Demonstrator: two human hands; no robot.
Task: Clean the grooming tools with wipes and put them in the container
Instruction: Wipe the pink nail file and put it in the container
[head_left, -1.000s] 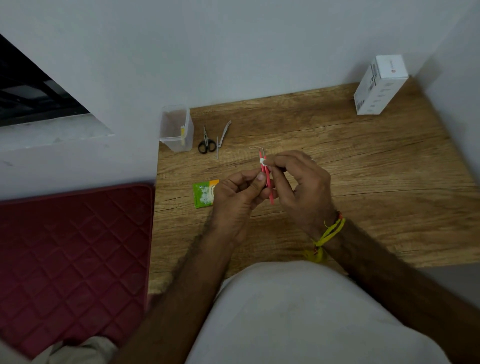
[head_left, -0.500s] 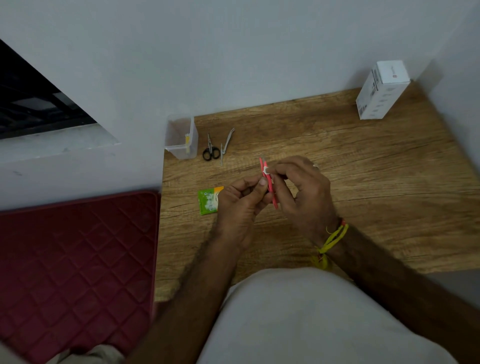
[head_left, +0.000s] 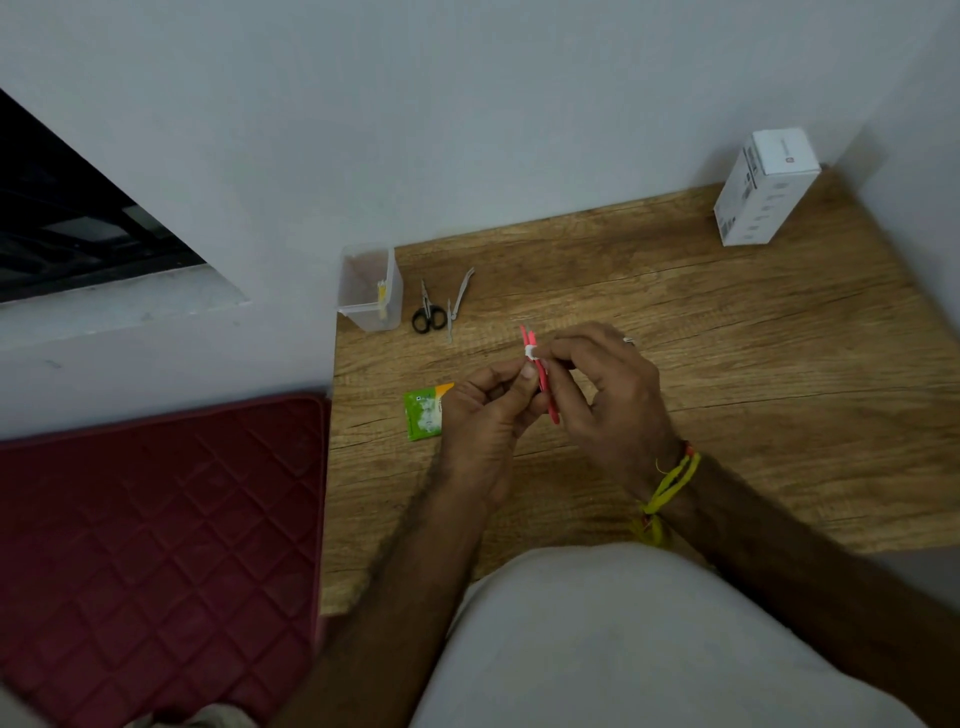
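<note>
**Tweezers wiped above table centre**

Head view: red tweezers pinched by left hand; right hand fingers pinch white wipe round them. Container, scissors, nail clipper at 10 o'clock. Green sachet beside left hand.

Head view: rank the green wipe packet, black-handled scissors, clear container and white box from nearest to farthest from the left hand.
1. Green wipe packet, touching the left hand on its left.
2. Black-handled scissors, beyond the hand.
3. Clear container, at the table's far-left corner.
4. White box, far right, by the wall.
</note>
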